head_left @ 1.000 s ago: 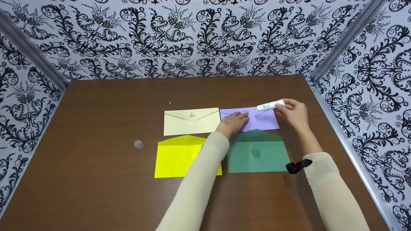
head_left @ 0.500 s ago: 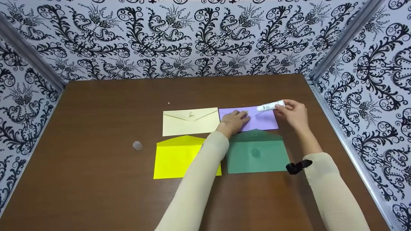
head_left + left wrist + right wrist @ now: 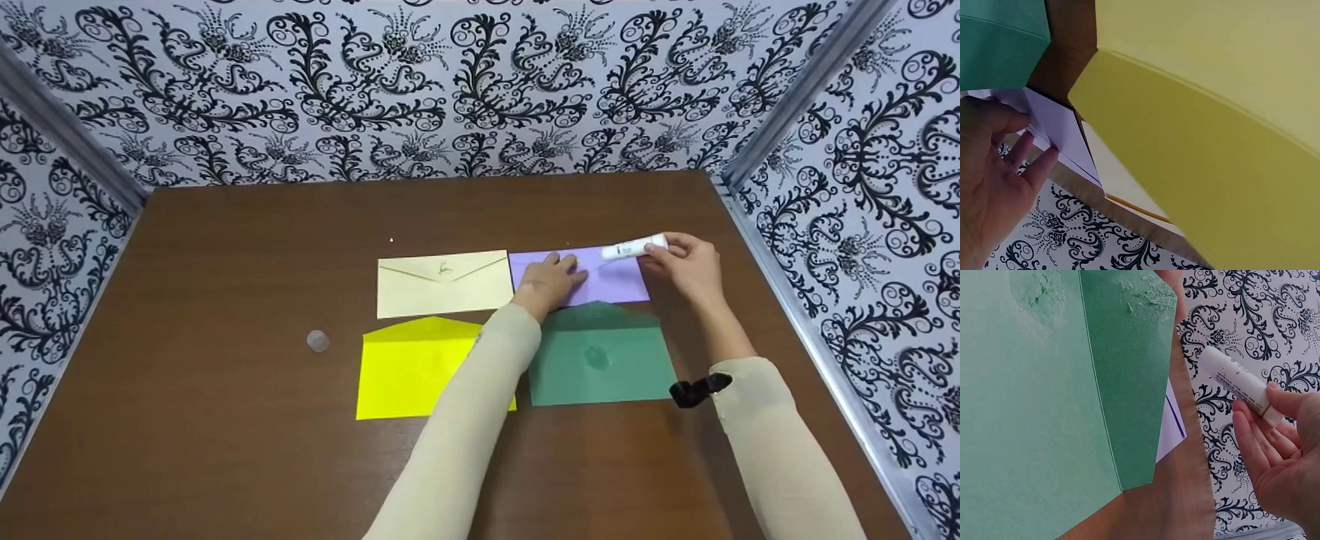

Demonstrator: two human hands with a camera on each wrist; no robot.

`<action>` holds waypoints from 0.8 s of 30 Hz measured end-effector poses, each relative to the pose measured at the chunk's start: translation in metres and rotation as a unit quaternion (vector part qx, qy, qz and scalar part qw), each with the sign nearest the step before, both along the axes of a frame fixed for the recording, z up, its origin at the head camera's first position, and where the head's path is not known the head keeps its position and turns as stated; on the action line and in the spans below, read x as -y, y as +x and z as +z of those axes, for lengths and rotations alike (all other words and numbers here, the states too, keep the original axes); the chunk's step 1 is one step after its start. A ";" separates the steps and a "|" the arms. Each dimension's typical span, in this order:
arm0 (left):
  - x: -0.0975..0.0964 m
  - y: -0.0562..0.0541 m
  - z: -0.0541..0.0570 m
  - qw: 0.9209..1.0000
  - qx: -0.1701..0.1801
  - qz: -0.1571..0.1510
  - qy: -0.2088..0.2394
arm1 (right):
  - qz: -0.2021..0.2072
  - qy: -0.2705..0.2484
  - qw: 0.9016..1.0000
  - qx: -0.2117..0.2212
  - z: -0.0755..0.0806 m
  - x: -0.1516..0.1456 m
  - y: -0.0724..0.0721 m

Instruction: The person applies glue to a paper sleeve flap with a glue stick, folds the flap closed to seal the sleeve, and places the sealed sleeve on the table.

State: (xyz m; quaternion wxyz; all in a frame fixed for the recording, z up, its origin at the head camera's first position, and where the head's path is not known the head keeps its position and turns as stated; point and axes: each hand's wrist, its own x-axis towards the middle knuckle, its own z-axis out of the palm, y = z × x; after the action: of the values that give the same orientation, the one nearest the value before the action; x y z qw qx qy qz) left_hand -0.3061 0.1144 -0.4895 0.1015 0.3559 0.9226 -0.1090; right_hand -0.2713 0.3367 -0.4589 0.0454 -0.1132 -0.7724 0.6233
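Observation:
My left hand (image 3: 549, 281) rests on the folded flap of the purple envelope (image 3: 619, 285), fingers spread and fairly straight. In the left wrist view its fingers (image 3: 1044, 166) touch the purple paper. My right hand (image 3: 690, 270) pinches a white glue stick (image 3: 630, 247) by one end, above the purple envelope's right side. The green envelope (image 3: 600, 375) lies nearer, flap unfolded; the right wrist view shows glue smears (image 3: 1148, 298) on its flap and body. A yellow envelope (image 3: 405, 375), flap unfolded, lies partly under my left sleeve. A cream envelope (image 3: 450, 296) lies with its flap folded down.
A small round translucent piece (image 3: 318, 341), perhaps a cap, lies left of the yellow envelope on the brown table (image 3: 187, 435). A tiny white speck (image 3: 391, 240) is behind the cream envelope. Patterned walls (image 3: 480, 90) border the table at the back and sides.
My left hand has shifted slightly to the right over the purple envelope's flap. The right hand keeps its hold on the glue stick almost in place. The head view has drifted a little.

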 end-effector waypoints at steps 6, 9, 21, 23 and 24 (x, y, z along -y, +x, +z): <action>-0.002 0.000 -0.005 1.000 -0.012 0.002 0.012 | 0.002 0.010 1.000 -0.010 -0.003 0.000 -0.001; -0.001 0.000 -0.008 1.000 -0.010 0.002 0.018 | 0.003 0.019 1.000 -0.009 -0.004 0.002 -0.001; 0.011 -0.001 -0.012 0.998 0.042 0.017 0.034 | 0.001 0.003 1.000 -0.011 -0.001 0.008 0.002; 0.012 0.001 -0.012 0.998 0.044 0.016 0.032 | 0.002 -0.001 1.000 -0.007 0.003 0.010 0.006; 0.012 0.002 -0.013 0.998 0.042 0.015 0.034 | 0.003 -0.004 1.000 -0.006 0.005 0.012 0.008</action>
State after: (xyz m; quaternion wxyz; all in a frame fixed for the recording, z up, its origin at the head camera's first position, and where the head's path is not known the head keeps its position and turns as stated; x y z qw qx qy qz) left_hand -0.3040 0.1028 -0.5027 0.1293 0.3497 0.9259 -0.0613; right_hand -0.2633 0.3248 -0.4535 0.0477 -0.1080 -0.7699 0.6271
